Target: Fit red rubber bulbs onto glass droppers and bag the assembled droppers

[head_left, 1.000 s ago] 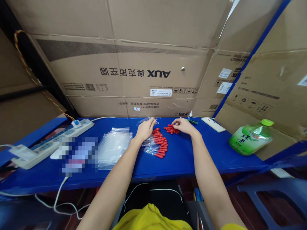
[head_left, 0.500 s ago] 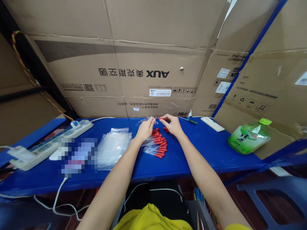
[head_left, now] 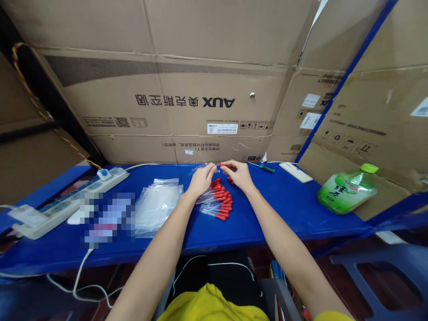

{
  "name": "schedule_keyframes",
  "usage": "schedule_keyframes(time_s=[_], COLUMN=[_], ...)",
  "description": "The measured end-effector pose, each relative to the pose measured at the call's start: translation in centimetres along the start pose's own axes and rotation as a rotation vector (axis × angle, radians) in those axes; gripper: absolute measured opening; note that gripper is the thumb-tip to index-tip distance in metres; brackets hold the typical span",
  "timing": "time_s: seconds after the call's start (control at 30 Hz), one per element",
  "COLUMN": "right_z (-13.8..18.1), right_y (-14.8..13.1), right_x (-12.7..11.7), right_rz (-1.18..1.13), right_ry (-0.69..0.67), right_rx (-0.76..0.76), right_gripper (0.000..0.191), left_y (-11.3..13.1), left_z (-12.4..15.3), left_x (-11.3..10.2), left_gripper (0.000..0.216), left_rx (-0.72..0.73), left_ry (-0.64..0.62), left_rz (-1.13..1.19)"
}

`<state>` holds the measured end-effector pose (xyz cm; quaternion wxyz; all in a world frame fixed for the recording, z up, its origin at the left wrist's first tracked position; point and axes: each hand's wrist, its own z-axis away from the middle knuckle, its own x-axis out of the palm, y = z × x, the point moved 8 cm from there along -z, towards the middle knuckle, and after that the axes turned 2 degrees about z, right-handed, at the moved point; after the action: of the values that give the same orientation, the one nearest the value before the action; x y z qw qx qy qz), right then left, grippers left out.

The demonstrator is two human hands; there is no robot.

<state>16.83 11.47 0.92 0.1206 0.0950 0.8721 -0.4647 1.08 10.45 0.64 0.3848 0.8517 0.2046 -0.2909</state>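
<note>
My left hand is closed near the back of the blue table, its fingertips pinching what looks like a clear tube. My right hand faces it, thumb and fingers closed on a red rubber bulb. The two sets of fingertips nearly meet, and the tube and bulb are partly hidden by them. In front of the hands lies a fanned row of clear droppers with red bulbs. A few loose red bulbs show beside my right hand. Thin clear tubes lie behind my left hand.
Stacked clear zip bags lie left of my forearm, then a blurred phone and a power strip. At the right are a green screwdriver, a white phone-like slab and a green tea bottle. Cardboard walls the back.
The red bulb in my right hand has shifted slightly left, closer to my left fingertips. The view has moved a little; the rest lies as before.
</note>
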Motion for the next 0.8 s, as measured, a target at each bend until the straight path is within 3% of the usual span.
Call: schedule_keyframes(time_s=[0.8], right_z=[0.1], right_y=[0.7], right_x=[0.3], right_rz=[-0.172], right_ry=[-0.04], right_rx=[0.08], right_gripper=[0.042], left_y=[1.2], left_z=[-0.2], left_x=[-0.6], left_gripper=[0.037], left_rx=[0.091], left_ry=[-0.068], left_rz=[0.189])
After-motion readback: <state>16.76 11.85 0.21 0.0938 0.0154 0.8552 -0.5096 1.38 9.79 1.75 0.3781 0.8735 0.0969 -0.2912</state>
